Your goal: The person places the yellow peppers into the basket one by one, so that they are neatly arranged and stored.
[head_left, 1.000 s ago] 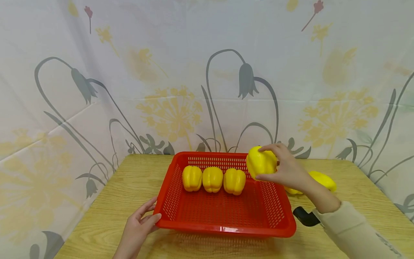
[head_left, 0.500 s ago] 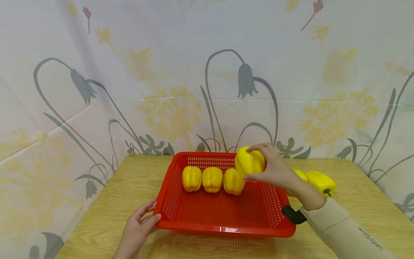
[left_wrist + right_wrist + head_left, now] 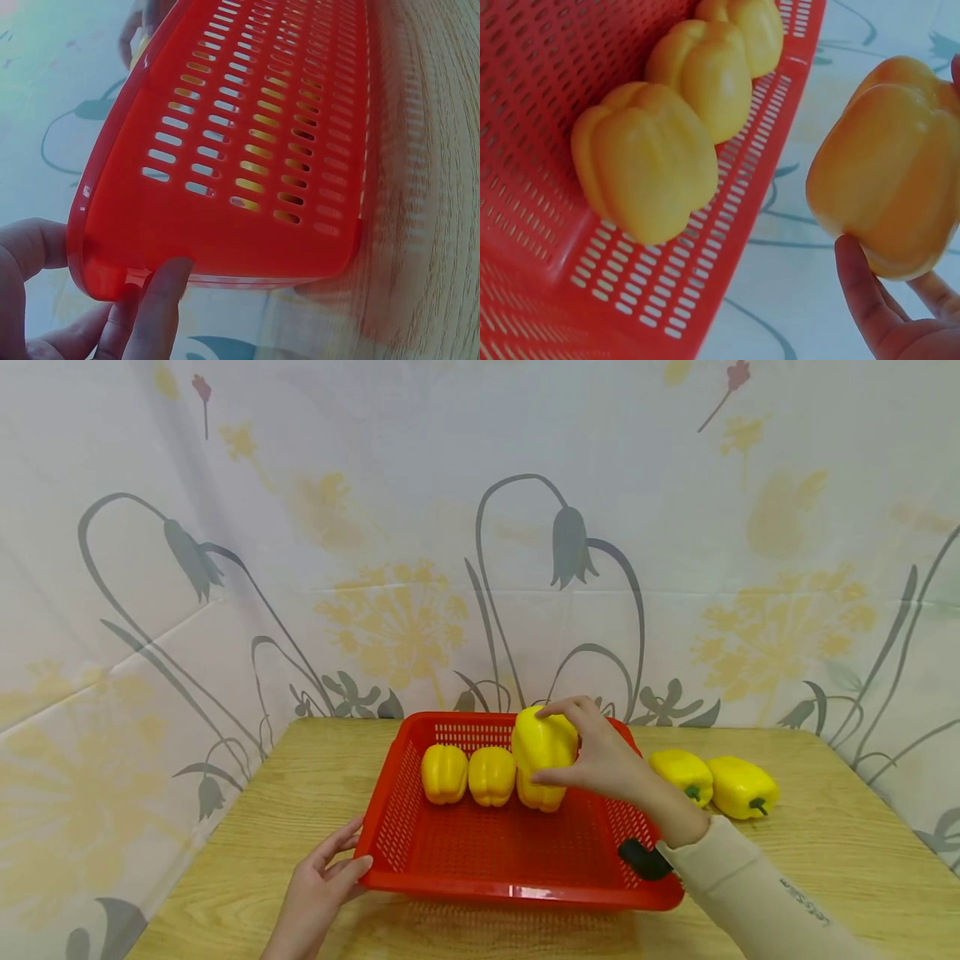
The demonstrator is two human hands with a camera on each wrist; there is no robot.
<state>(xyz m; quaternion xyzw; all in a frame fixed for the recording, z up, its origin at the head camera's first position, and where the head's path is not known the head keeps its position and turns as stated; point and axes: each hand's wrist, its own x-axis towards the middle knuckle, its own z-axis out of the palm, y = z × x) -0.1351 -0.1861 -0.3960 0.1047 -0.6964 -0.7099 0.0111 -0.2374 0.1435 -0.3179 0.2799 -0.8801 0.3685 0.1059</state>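
My right hand [image 3: 603,758] holds a yellow bell pepper [image 3: 542,742] between thumb and fingers, above the back part of a red plastic basket [image 3: 510,890]. In the right wrist view this held bell pepper [image 3: 889,169] hangs apart from three others in the basket. Those form a row along the back wall: a left pepper [image 3: 444,774], a middle pepper [image 3: 492,776] and a right pepper [image 3: 542,795], the last partly hidden behind the held one. My left hand [image 3: 318,881] grips the basket's front left corner, thumb on the rim [image 3: 82,195] and fingers under it.
Two more yellow bell peppers, one nearer [image 3: 681,775] and one farther right [image 3: 742,787], lie on the wooden table [image 3: 817,860] right of the basket. A black wrist camera mount [image 3: 645,860] sits under the right sleeve. A flower-printed cloth [image 3: 420,527] hangs behind the table.
My right hand has carried the held bell pepper leftward, from over the basket's back right corner to over the right pepper of the row. The left hand stays at the corner.
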